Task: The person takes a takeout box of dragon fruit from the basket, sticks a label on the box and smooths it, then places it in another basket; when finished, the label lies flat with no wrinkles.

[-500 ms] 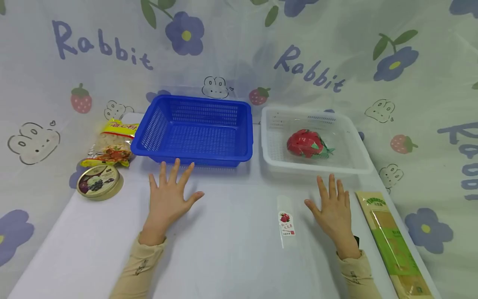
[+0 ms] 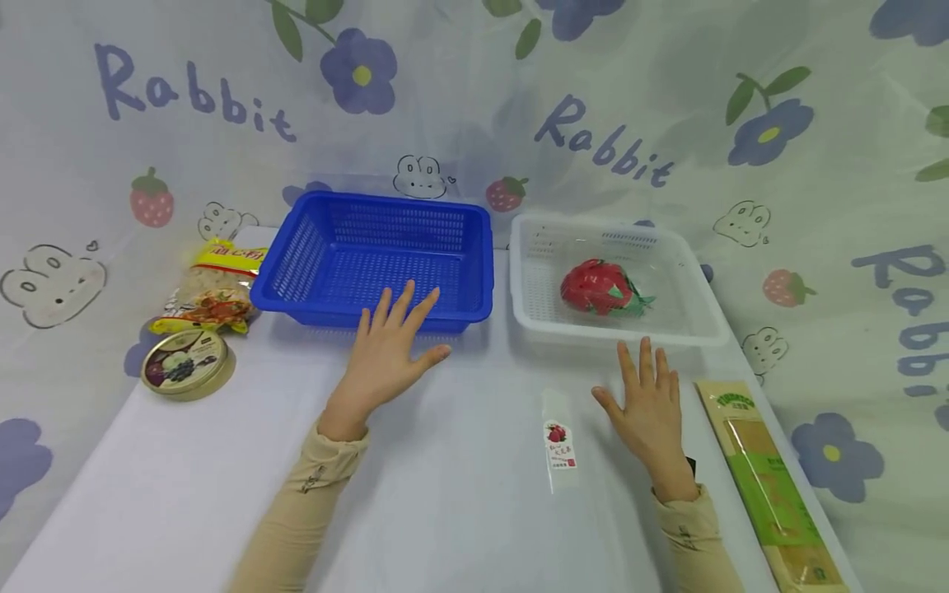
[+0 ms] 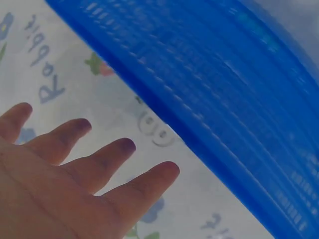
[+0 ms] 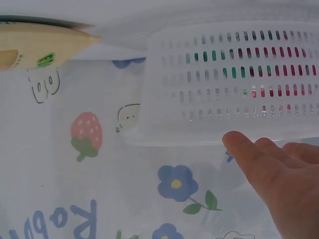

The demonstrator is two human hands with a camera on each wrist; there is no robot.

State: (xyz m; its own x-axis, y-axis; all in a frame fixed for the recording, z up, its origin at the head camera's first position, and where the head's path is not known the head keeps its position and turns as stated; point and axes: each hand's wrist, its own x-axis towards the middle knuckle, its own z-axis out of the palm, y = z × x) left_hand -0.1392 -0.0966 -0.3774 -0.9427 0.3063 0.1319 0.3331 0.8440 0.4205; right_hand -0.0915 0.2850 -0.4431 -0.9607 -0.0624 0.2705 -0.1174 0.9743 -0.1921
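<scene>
Two tan sleeves (image 2: 292, 511) are cut off by the lower edge of the head view, above a white surface (image 2: 460, 511). Well to the right of the blue basket (image 2: 348, 268), and nearer than it, a flat green-banded package (image 2: 771, 486) is laid lengthwise; a clear labelled strip (image 2: 559, 441) is placed between, its small print hard to make out.

The right grip (image 2: 648, 416) is released, its fingers spread, nearer than the blue basket and to its right. The left grip (image 2: 381, 362) is likewise released, its fingertips seen over the blue basket's near rim, part of which is hidden by them; whether it is touched cannot be told.

To the blue basket's left, a round tin (image 2: 181, 362) is set before a bag of food (image 2: 211, 288), whose right edge is partly hidden by the basket.

Just right of the blue basket, a dragon fruit (image 2: 596, 287) is held in the white basket (image 2: 556, 328), beyond the right grip's fingertips. In the right wrist view it is glimpsed only through slots.
</scene>
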